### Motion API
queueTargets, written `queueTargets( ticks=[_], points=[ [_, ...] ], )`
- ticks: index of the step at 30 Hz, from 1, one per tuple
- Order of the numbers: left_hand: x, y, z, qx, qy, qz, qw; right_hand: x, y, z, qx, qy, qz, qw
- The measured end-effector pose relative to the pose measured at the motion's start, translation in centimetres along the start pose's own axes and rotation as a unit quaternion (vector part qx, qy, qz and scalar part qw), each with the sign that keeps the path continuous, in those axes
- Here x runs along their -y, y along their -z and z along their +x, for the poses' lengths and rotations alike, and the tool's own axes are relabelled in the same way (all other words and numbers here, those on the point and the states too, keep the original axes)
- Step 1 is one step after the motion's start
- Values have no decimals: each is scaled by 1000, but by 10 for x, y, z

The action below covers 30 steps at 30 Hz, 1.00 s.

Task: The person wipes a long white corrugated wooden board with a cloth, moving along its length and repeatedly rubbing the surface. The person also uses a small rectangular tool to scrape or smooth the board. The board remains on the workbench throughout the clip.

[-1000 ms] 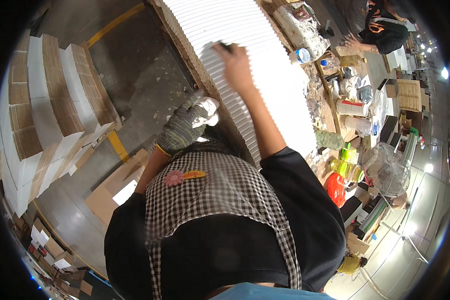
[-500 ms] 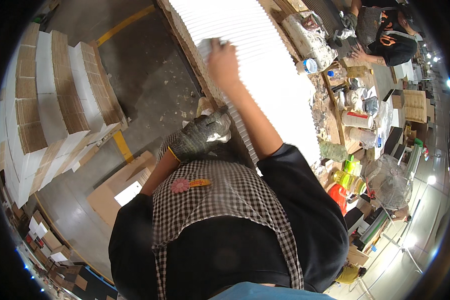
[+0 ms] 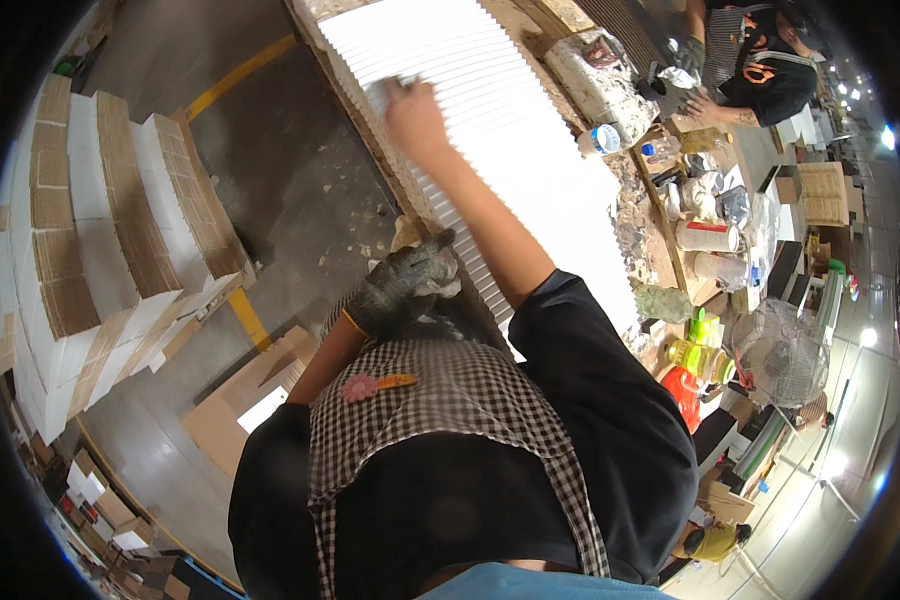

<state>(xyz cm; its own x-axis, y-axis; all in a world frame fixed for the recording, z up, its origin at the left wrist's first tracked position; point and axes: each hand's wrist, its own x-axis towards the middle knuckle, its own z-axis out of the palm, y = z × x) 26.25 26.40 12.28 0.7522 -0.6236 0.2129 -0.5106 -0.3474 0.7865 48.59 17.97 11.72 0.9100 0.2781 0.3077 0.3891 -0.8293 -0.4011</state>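
A row of white strips [image 3: 500, 130] lies side by side on the long workbench, partly washed out by glare. My bare right hand [image 3: 417, 122] is over their left part, fingers closed; something greyish shows at the fingertips, but blur hides what it is. My left hand [image 3: 395, 290], in a dark grey knitted glove, is at the bench's near left edge. Its fingers curl around a crumpled whitish-grey wad [image 3: 440, 275], perhaps cloth or plastic, mostly hidden by the glove.
Stacked white and brown boards [image 3: 110, 220] stand on the floor at left. Bottles, a white jar [image 3: 602, 140] and a yellow-green bottle [image 3: 698, 358] crowd the bench's right side. A wire fan [image 3: 780, 350] stands farther right. Another person's hand [image 3: 705, 105] works at the far right.
My right hand has shifted slightly left over the strips, still with its fingers closed. The whole view has turned a little. My left hand still holds the wad near the bench edge.
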Motion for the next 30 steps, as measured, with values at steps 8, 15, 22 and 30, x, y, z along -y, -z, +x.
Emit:
queueTargets(
  ticks=[8,15,22,30],
  points=[
    [6,-3,-10,-13,48,-56,997,-66,12,40,-67,-163,-62,982],
    [8,-2,2,45,7,-21,999,-57,58,-25,103,26,234,966],
    [-3,28,4,4,-26,41,999,-285,185,-137,-152,-380,-26,912],
    [14,42,-13,-30,55,70,996,-384,150,-194,123,-375,-183,900]
  ],
)
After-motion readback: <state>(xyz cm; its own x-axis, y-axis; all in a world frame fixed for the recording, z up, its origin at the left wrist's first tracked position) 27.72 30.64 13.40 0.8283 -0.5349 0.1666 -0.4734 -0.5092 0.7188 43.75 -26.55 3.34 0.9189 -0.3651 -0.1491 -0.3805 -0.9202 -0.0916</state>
